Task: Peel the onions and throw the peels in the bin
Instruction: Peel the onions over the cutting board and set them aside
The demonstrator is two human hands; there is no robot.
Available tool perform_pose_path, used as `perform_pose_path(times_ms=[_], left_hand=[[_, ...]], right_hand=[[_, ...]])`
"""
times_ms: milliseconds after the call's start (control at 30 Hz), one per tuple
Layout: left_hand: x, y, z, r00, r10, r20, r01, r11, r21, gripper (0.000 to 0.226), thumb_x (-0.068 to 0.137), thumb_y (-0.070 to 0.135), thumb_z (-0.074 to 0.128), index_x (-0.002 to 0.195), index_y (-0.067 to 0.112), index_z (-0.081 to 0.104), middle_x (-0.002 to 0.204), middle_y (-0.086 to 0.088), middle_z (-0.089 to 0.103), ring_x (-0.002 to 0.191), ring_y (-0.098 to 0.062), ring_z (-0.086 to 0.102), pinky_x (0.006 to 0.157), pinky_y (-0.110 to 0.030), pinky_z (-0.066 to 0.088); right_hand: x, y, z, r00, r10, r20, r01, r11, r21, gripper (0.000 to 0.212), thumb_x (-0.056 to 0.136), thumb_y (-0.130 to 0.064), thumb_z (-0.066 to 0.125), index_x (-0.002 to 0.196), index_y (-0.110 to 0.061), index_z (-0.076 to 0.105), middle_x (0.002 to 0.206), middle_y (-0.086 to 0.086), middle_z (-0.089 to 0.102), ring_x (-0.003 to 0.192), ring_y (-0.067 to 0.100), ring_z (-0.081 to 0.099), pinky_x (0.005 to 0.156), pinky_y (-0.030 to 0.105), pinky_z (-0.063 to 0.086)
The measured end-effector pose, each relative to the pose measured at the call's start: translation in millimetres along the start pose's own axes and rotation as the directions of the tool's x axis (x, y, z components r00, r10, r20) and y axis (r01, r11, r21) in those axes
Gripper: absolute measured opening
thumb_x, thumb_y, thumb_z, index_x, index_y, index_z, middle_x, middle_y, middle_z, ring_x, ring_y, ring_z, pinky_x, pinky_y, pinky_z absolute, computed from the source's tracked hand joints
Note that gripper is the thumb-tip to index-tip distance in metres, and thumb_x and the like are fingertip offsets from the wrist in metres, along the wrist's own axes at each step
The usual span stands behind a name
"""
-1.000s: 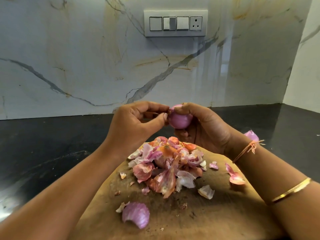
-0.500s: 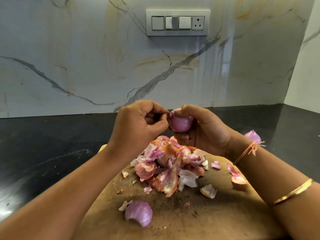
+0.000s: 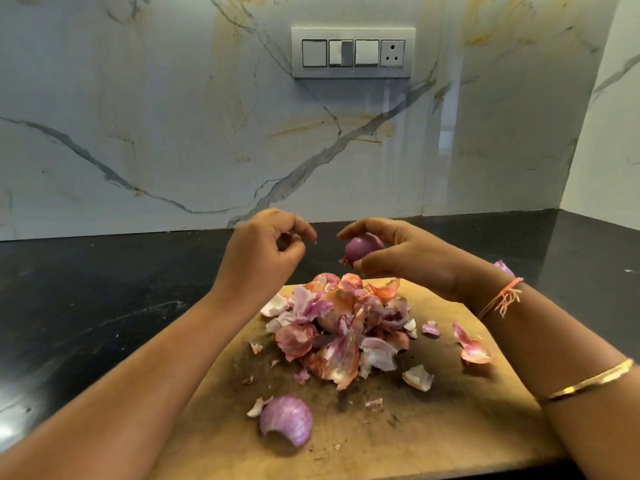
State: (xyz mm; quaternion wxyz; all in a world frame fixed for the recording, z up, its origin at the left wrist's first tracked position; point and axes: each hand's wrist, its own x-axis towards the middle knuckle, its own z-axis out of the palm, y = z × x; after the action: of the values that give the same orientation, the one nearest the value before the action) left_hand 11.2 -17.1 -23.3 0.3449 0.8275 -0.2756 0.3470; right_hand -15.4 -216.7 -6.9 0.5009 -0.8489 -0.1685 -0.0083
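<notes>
A small purple onion (image 3: 363,249), mostly bare of skin, is held by my right hand (image 3: 408,258), whose fingers curl over its top and thumb under it. My left hand (image 3: 266,251) hovers a short gap to its left, apart from the onion, fingers curled and thumb near the index fingertip. No peel shows plainly between them. Below both hands, a heap of pink and orange peels (image 3: 343,327) lies on a wooden cutting board (image 3: 433,427). No bin is in view.
A hollow purple onion layer (image 3: 287,420) lies at the board's near side, and loose peels (image 3: 472,348) lie to the right. One peel (image 3: 504,268) sits on the black counter (image 3: 86,306) behind my right wrist. A marble wall with a switch panel (image 3: 353,53) stands behind.
My left hand was pinching at the onion's top; it has pulled away to the left, leaving a gap. My right hand still holds the onion, lifted slightly.
</notes>
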Motion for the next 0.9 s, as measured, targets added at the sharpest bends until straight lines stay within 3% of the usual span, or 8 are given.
perform_pose_path(times_ms=[67, 167, 267, 400, 500, 600, 800, 900], left_hand=[[1, -1, -1, 1.0, 0.01, -0.016, -0.009, 0.999, 0.045, 0.025, 0.086, 0.002, 0.06, 0.076, 0.022, 0.069, 0.084, 0.002, 0.067, 0.073, -0.008, 0.062, 0.064, -0.015, 0.051], [0, 3, -1, 1.0, -0.005, -0.019, 0.005, 1.0, 0.026, 0.017, 0.087, 0.009, 0.061, 0.08, 0.022, 0.069, 0.082, 0.005, 0.066, 0.071, -0.008, 0.062, 0.063, -0.025, 0.055], [-1, 4, -1, 0.999, -0.033, -0.002, 0.033, 0.999, -0.008, 0.006, 0.086, 0.021, 0.064, 0.082, 0.022, 0.067, 0.08, 0.009, 0.066, 0.075, -0.003, 0.061, 0.066, -0.023, 0.053], [0, 4, -2, 0.998, -0.059, -0.02, 0.059, 0.998, 0.004, 0.016, 0.083, 0.027, 0.071, 0.075, 0.015, 0.065, 0.069, 0.009, 0.063, 0.065, -0.002, 0.059, 0.058, -0.019, 0.046], [0, 5, -3, 0.996, -0.082, -0.046, 0.083, 0.996, 0.018, 0.016, 0.083, 0.024, 0.072, 0.077, 0.015, 0.061, 0.066, 0.011, 0.06, 0.062, 0.001, 0.057, 0.054, -0.011, 0.039], [0, 4, -3, 0.995, -0.088, -0.041, 0.089, 0.996, 0.025, 0.016, 0.083, 0.023, 0.072, 0.079, 0.013, 0.06, 0.068, 0.01, 0.06, 0.063, 0.0, 0.057, 0.054, -0.012, 0.037], [-2, 7, -2, 0.996, -0.089, 0.027, 0.088, 0.996, 0.034, 0.016, 0.082, 0.025, 0.072, 0.076, 0.018, 0.059, 0.065, 0.012, 0.059, 0.058, 0.0, 0.055, 0.052, -0.011, 0.035], [-3, 8, -1, 0.996, -0.087, 0.038, 0.085, 0.996, 0.041, 0.016, 0.082, 0.025, 0.072, 0.076, 0.018, 0.059, 0.065, 0.012, 0.059, 0.057, -0.001, 0.055, 0.052, -0.012, 0.035]], right_hand=[[-1, -2, -2, 1.0, 0.012, -0.013, -0.013, 0.999, -0.032, 0.031, 0.089, -0.007, 0.062, 0.116, -0.02, 0.056, 0.119, 0.008, 0.055, 0.106, 0.025, 0.06, 0.088, 0.033, 0.056], [-6, -8, -8, 0.994, 0.013, -0.11, -0.018, 0.999, -0.049, 0.031, 0.088, -0.027, 0.064, 0.115, -0.017, 0.054, 0.11, 0.006, 0.058, 0.098, 0.021, 0.061, 0.076, 0.026, 0.057], [-14, -10, -20, 0.972, -0.024, -0.236, -0.014, 0.987, -0.159, 0.032, 0.088, -0.037, 0.062, 0.111, -0.017, 0.054, 0.102, 0.002, 0.06, 0.089, 0.013, 0.059, 0.063, 0.014, 0.048], [-27, 4, -48, 0.943, 0.128, -0.307, -0.189, 0.965, -0.179, 0.031, 0.09, -0.026, 0.063, 0.115, -0.014, 0.05, 0.108, 0.007, 0.057, 0.098, 0.021, 0.057, 0.083, 0.034, 0.053], [-41, 17, -64, 0.91, 0.241, -0.337, -0.314, 0.931, -0.184, 0.033, 0.091, -0.017, 0.062, 0.121, -0.01, 0.05, 0.114, 0.01, 0.055, 0.101, 0.023, 0.057, 0.084, 0.033, 0.053], [-56, 32, -78, 0.844, 0.273, -0.462, -0.384, 0.909, -0.165, 0.021, 0.092, -0.016, 0.06, 0.111, -0.006, 0.06, 0.112, 0.016, 0.06, 0.106, 0.029, 0.058, 0.095, 0.045, 0.051], [-76, 60, -92, 0.692, 0.354, -0.629, -0.531, 0.84, -0.112, 0.007, 0.085, -0.013, 0.067, 0.084, -0.007, 0.064, 0.097, 0.021, 0.065, 0.094, 0.035, 0.064, 0.089, 0.051, 0.053], [-80, 69, -92, 0.676, 0.393, -0.624, -0.588, 0.798, -0.133, 0.01, 0.083, -0.013, 0.068, 0.088, -0.005, 0.069, 0.094, 0.018, 0.066, 0.093, 0.032, 0.062, 0.09, 0.05, 0.052]])
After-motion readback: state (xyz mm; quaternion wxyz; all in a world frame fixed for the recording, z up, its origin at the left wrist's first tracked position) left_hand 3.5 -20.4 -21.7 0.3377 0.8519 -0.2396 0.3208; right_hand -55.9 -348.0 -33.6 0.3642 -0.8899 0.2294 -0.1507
